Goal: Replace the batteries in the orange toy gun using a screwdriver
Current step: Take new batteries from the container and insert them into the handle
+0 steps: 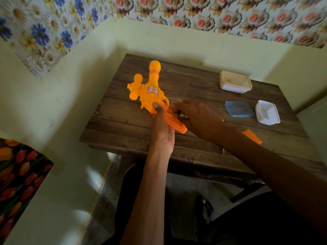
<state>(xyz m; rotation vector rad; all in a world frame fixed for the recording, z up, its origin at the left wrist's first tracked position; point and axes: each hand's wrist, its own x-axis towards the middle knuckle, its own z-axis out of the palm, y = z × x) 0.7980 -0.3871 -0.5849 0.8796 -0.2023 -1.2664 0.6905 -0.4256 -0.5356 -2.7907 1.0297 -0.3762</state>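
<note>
The orange toy gun [150,91] lies on the wooden table [123,119], barrel pointing away, handle toward me. My left hand [161,128] grips the gun where the body meets the handle, thumb on top. My right hand [196,115] is beside the handle and pinches a small dark battery [179,113] at the handle's open side. An orange battery cover [252,136] lies on the table to the right of my right forearm. A thin yellow-tipped tool [223,120], mostly hidden by my right arm, peeks out near the wrist.
A cream tub [235,82] stands at the back right. A blue lid [238,109] and a white tub [267,112] lie right of my hands. Walls close in on the table's left and far sides. My legs and a sandal show under the table.
</note>
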